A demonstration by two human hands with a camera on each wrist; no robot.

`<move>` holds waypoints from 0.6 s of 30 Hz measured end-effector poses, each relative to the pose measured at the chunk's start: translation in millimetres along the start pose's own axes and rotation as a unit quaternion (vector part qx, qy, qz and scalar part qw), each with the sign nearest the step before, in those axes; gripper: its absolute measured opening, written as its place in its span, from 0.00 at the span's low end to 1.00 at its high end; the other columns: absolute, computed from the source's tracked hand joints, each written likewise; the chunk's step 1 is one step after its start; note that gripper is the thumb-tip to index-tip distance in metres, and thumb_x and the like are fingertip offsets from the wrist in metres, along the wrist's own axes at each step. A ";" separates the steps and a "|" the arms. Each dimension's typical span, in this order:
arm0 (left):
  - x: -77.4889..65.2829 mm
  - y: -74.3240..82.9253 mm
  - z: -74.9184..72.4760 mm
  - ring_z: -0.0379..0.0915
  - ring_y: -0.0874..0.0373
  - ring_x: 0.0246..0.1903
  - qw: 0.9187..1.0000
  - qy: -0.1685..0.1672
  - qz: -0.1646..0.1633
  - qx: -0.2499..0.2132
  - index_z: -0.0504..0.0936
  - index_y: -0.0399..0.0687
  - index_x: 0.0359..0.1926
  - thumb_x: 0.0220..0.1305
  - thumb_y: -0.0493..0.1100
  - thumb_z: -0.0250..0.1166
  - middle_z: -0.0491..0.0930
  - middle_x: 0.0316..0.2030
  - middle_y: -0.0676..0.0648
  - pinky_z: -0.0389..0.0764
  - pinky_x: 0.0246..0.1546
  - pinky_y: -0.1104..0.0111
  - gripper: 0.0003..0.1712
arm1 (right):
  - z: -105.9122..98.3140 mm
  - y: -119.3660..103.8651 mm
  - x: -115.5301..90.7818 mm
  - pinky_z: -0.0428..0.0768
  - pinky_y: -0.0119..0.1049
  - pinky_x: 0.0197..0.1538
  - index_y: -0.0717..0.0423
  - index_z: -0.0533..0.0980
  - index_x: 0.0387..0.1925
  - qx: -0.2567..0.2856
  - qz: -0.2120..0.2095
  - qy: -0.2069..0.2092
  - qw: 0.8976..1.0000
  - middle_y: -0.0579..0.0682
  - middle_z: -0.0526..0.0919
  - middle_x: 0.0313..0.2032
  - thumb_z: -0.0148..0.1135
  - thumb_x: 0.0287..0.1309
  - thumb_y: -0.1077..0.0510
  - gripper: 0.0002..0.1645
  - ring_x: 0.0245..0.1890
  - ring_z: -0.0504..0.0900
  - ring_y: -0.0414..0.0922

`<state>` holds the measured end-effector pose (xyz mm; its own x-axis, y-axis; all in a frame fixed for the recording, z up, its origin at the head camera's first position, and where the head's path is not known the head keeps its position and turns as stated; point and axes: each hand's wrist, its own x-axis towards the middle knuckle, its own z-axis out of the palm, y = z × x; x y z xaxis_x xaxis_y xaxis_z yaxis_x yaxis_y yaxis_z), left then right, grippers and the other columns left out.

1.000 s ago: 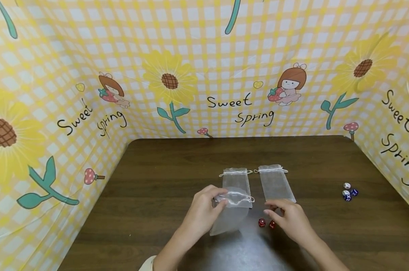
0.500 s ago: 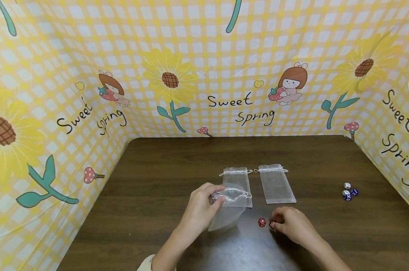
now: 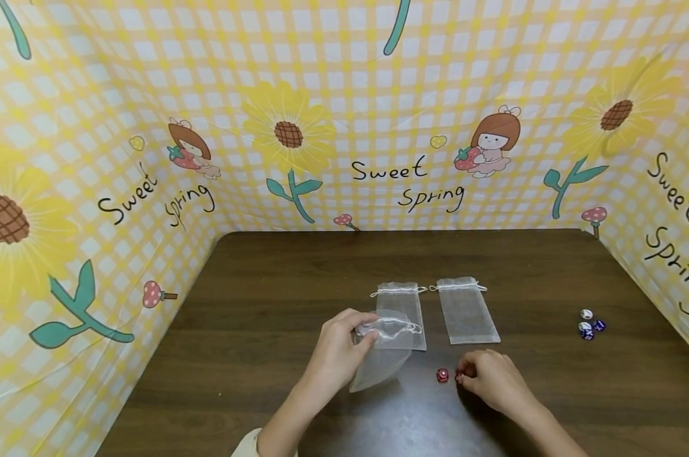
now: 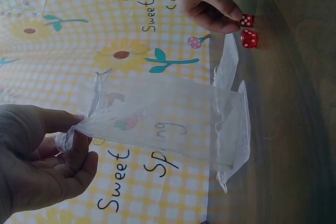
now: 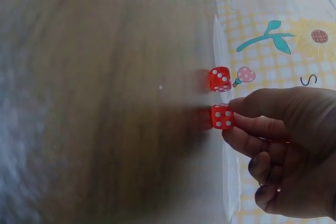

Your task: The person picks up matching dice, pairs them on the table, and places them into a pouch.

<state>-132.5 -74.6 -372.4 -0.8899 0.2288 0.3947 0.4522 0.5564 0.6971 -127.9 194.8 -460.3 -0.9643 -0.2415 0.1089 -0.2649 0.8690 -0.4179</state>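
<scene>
Thumb and fingers of the left hand (image 3: 337, 350) pinch the held bag (image 3: 381, 371) near its corded mouth, the other fingers loosely bent; its sheer body hangs over the table (image 3: 287, 273), though we cannot tell whether its lower end touches. In the right hand (image 3: 495, 379) we see the gripped die (image 5: 222, 116) squeezed between thumb and fingertips, a four facing the right wrist camera. Just left of it sits the loose die (image 3: 442, 375), also red. Beyond the hands we find two more bags lying flat, drawstrings at their far ends: the left bag (image 3: 413, 311), partly behind the held one, and the right bag (image 3: 468, 314) just beside it. Well to the right we note white pieces (image 3: 587, 314) and blue pieces (image 3: 599, 325) clustered together. Yellow checked cloth (image 3: 379, 120) surrounds the table's far and side edges.
</scene>
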 end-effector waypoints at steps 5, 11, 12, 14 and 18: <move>0.1 -1.0 1.8 0.66 0.65 0.24 1.000 -0.009 -0.007 -0.001 0.83 0.37 0.39 0.50 0.31 0.68 0.79 0.32 0.49 0.71 0.22 0.76 0.12 | -7.6 2.1 2.3 0.71 0.37 0.28 0.45 0.78 0.20 -0.004 0.001 0.036 0.999 0.35 0.74 0.18 0.70 0.40 0.61 0.08 0.24 0.73 0.38; -1.1 0.3 3.0 0.67 0.65 0.25 1.000 -0.022 -0.015 -0.008 0.83 0.36 0.40 0.51 0.31 0.68 0.79 0.32 0.49 0.73 0.23 0.76 0.12 | -24.1 1.5 8.1 0.71 0.42 0.29 0.48 0.80 0.22 0.005 -0.018 0.126 0.992 0.40 0.78 0.21 0.71 0.39 0.63 0.08 0.27 0.76 0.46; -1.2 0.4 3.3 0.66 0.65 0.25 1.000 -0.024 -0.016 -0.008 0.83 0.36 0.40 0.51 0.30 0.68 0.79 0.32 0.49 0.73 0.23 0.76 0.12 | -26.3 1.4 9.1 0.71 0.43 0.29 0.49 0.80 0.23 0.006 -0.022 0.143 0.989 0.40 0.79 0.22 0.71 0.39 0.64 0.08 0.28 0.77 0.47; -1.6 0.4 4.0 0.66 0.66 0.24 0.999 -0.029 -0.018 -0.010 0.82 0.36 0.40 0.52 0.30 0.68 0.79 0.32 0.49 0.73 0.22 0.76 0.12 | -30.1 0.9 10.9 0.71 0.45 0.30 0.52 0.81 0.24 0.011 -0.030 0.179 0.983 0.43 0.80 0.23 0.71 0.38 0.64 0.08 0.29 0.77 0.49; -2.2 0.8 5.2 0.64 0.67 0.23 0.999 -0.035 -0.020 -0.011 0.82 0.35 0.40 0.52 0.31 0.67 0.78 0.32 0.49 0.71 0.20 0.76 0.12 | -36.0 -1.2 14.0 0.71 0.46 0.30 0.55 0.81 0.26 0.031 -0.044 0.239 0.970 0.46 0.81 0.25 0.71 0.38 0.66 0.09 0.30 0.77 0.50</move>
<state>-130.5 -70.6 -375.8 -0.9089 0.2628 0.3238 0.4168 0.5490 0.7245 -141.3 205.9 -425.8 -0.8351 -0.0727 0.5452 -0.3593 0.8227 -0.4406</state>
